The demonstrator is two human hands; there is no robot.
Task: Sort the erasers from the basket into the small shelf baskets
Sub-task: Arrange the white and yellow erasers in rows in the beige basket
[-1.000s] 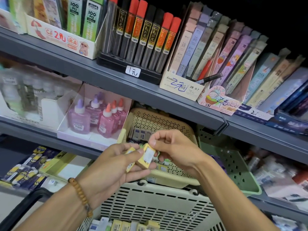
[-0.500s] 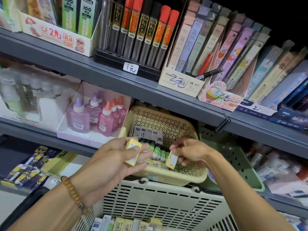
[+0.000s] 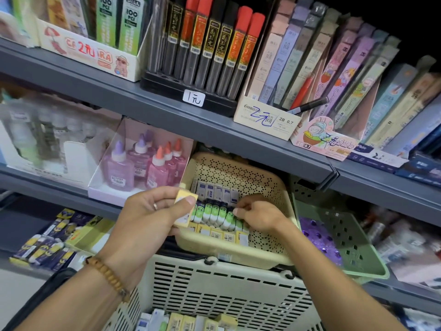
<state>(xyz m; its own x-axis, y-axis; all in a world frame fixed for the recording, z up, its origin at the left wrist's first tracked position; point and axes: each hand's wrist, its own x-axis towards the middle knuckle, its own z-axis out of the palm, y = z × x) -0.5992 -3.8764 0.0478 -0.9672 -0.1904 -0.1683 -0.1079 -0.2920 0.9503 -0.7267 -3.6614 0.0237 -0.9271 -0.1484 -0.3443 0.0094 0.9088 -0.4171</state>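
While the left hand pinches a yellow boxed eraser upright, the right hand presses into the beige perforated shelf basket. Its grip is hidden; the near yellow row lies just right of the held eraser.

Yellow eraser upright in fingers, beige shelf basket w/ eraser rows, slotted basket below

Erasers lie in the shelf basket; glue bottles at nine o'clock, another basket at three, perhaps touching.
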